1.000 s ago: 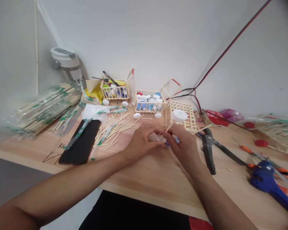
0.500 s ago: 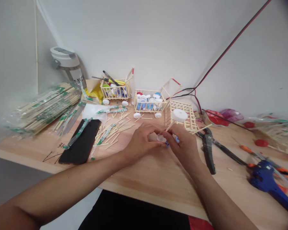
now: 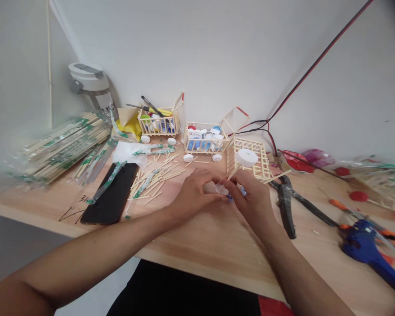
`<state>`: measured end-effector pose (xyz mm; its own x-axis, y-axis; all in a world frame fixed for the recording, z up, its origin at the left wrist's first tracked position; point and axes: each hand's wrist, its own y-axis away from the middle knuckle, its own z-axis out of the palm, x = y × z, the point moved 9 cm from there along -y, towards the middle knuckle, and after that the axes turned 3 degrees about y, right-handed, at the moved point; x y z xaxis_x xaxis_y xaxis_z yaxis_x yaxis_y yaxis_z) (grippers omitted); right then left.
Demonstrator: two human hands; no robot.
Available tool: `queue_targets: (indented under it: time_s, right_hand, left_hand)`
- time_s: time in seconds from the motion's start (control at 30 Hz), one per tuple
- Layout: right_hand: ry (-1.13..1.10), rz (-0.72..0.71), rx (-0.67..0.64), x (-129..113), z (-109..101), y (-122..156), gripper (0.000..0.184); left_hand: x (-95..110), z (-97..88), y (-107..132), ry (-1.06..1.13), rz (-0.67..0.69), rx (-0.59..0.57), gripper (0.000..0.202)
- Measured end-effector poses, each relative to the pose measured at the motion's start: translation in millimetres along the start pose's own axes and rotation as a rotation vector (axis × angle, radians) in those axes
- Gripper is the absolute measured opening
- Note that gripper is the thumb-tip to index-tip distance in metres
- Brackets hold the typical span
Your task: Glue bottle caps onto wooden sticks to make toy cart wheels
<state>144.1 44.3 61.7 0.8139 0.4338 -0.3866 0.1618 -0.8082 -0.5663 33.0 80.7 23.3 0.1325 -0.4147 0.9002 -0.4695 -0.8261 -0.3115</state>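
My left hand (image 3: 195, 191) is curled, its thumb and forefinger closed round a pale bottle cap (image 3: 220, 189) low over the table. Pinched in my right hand (image 3: 253, 195) is a thin wooden stick (image 3: 233, 172), upright and tilted, with a round white cap (image 3: 246, 157) at its top end. The stick's lower end meets the pale cap between my fingers; the exact contact is hidden. A bit of blue shows under my right fingers, too covered to name. Just behind my right hand stands a stick-built basket frame (image 3: 262, 151).
Two small stick carts (image 3: 206, 147) filled with bottle caps stand by the wall. Cut sticks (image 3: 154, 182) and a phone (image 3: 110, 197) lie left, beside bundled chopsticks (image 3: 69, 145). Black-handled cutters (image 3: 285, 210) and a blue glue gun (image 3: 365, 245) lie right.
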Motion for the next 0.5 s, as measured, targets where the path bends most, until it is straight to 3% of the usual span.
queue_targets:
  time_s: [0.5]
  right_hand:
    - [0.009, -0.016, 0.010, -0.6, 0.0, 0.7, 0.020]
  left_hand:
    - [-1.2, 0.2, -0.4, -0.013, -0.012, -0.004, 0.024]
